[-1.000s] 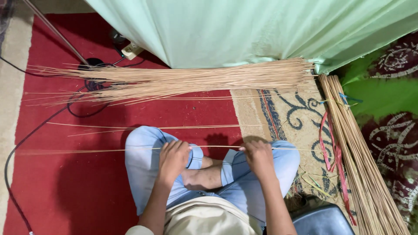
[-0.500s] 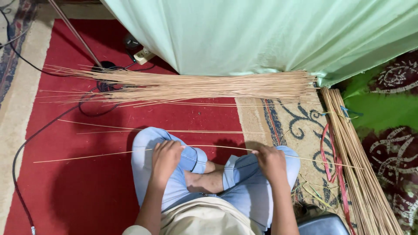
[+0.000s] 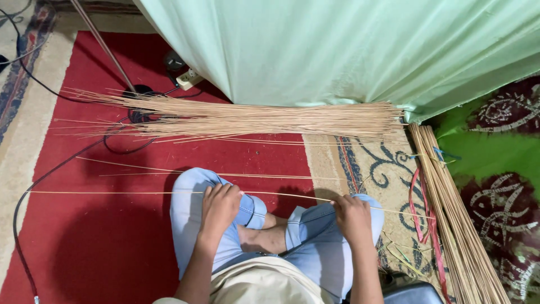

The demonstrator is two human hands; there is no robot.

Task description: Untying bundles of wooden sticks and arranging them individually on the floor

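Carpet (image 3: 112,247) is plain red, tan sticks (image 3: 253,119) on it, pale mint cloth (image 3: 349,45) above them, and a green-and-maroon swirly mat (image 3: 495,157) right of it.

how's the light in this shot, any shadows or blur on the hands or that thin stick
Head view: soft, even light with no glare; a broad dark shadow lies on the red rug left of the knees. Left hand and right hand look sharp, and the thin stick reads as a crisp line. The green cloth is brightest.
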